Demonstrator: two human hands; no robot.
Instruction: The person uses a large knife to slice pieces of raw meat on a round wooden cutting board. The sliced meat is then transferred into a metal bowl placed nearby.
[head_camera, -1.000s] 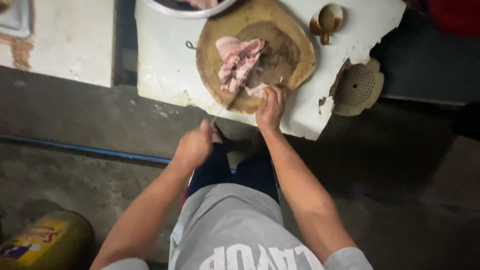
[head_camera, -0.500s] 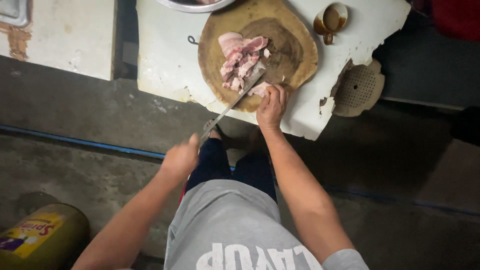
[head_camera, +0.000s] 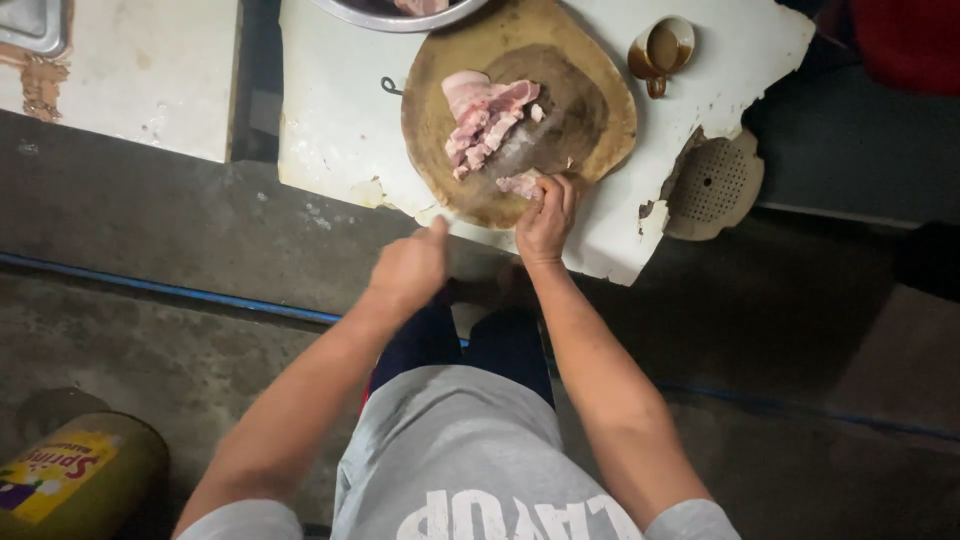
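Meat (head_camera: 485, 125), pale pink and cut in strips, lies heaped on the left half of a round wooden chopping block (head_camera: 590, 110) in the head view, the block sitting near the front edge of a chipped white table (head_camera: 330, 130). The right hand (head_camera: 545, 215) rests at the block's near rim, fingers curled and pinching a small separate piece of meat (head_camera: 520, 184) against the wood. The left hand (head_camera: 408, 270) hangs off the table's front edge in a loose fist with the thumb up; a blurred grey streak runs across the block beside the heap, likely a blade, but whether the left hand grips its handle cannot be told here. To cut well, the pinching fingertips should stay tucked back from the cutting line, the piece pressed flat so it does not slide on the wet wood, and the block kept fully on the table, since it sits close to the broken edge. A metal bowl (head_camera: 400, 14) touches the block at the table's back edge, a small brown cup (head_camera: 660, 48) stands toward the back right corner, and a round perforated strainer (head_camera: 712, 185) sticks out past the crumbled right edge. A second white surface (head_camera: 130, 80) stands to the left across a dark gap. Below is rough grey concrete floor (head_camera: 150, 240) with a blue hose (head_camera: 170, 290) running across, and a yellow container (head_camera: 70, 480) at the lower left.
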